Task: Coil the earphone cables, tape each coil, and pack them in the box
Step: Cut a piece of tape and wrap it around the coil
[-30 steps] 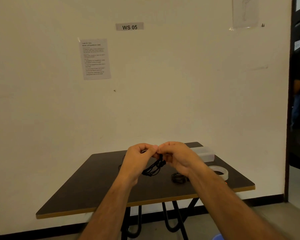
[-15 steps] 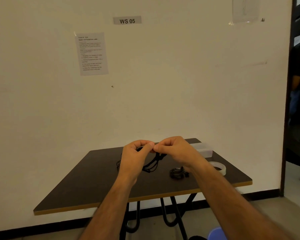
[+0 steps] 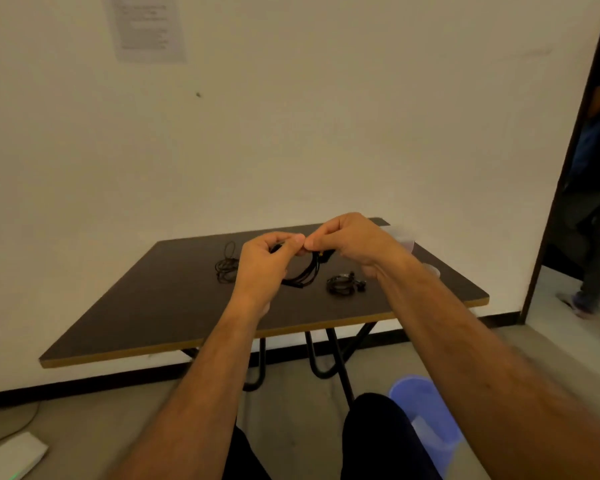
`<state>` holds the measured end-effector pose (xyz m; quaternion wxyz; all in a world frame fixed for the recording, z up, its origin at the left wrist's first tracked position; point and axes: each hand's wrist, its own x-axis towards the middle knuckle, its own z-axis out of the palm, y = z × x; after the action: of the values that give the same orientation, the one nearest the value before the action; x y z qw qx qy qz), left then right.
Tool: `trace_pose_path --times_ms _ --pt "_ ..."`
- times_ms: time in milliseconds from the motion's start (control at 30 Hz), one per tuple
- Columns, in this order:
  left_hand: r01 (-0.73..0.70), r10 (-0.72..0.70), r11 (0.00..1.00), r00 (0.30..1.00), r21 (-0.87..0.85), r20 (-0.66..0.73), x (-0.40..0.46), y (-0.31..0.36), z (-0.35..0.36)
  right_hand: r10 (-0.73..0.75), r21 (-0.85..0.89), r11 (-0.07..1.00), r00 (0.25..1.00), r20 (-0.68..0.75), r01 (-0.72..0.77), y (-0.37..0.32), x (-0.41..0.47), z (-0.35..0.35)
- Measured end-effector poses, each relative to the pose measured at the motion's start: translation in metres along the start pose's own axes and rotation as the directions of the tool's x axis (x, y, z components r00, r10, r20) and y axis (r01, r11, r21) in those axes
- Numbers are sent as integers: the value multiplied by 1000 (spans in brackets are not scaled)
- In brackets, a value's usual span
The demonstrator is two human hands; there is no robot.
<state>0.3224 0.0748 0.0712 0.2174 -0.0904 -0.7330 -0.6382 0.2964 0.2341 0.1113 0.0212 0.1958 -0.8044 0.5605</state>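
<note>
Pinching the cable (image 3: 303, 271) over the table (image 3: 160, 306) — left hand (image 3: 262, 259), right hand (image 3: 352, 237) both gripping (floppy, springy) — hold the bundled loops.

One head-worn view looks forward and down from seated height, facing the dark table (image 3: 146, 306) against a wall (image 3: 326, 133), the forearms close below; its far edges look blurred.

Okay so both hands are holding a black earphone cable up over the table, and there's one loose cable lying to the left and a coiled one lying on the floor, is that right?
Not quite: the head view shows the coiled cable lying on the table, right of the held cable, not on the floor. The rest holds: the left hand and right hand grip the held cable, and the loose cable lies to the left.
</note>
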Motion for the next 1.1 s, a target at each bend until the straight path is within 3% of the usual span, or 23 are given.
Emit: trace_pose_path --times_ms 167,267,333,433,500,600,700,800,867,1100 --pt "19 -20 1000 999 -15 -42 21 -28 15 -178 -226 963 974 -139 144 23 20 1" --pt "64 -67 997 997 -53 -43 32 -47 24 -301 -396 890 944 -135 227 39 31 5" --pt "106 -111 991 993 -88 -52 37 -58 28 -360 -520 814 927 -103 258 49 37 9" --pt "172 -180 977 982 -127 -52 47 -77 35 -405 -747 614 914 -19 257 66 49 18" --pt "214 -222 968 974 -132 -50 52 -88 38 -428 -792 554 904 -8 255 80 55 24" --pt "268 -274 959 960 -90 -53 60 -108 38 -409 -768 587 913 -11 254 98 64 34" --pt "332 -334 941 943 -70 -11 68 -126 36 -285 -711 674 958 1 201 114 79 36" --pt "376 -375 924 926 -72 32 85 -136 33 -134 -500 860 991 -24 104 123 99 27" --pt "428 -423 899 904 -94 69 100 -142 32 -47 -374 927 999 -15 38 129 113 21" --pt "497 -493 868 859 7 137 145 -168 26 67 -293 954 998 -4 -65 146 159 17"
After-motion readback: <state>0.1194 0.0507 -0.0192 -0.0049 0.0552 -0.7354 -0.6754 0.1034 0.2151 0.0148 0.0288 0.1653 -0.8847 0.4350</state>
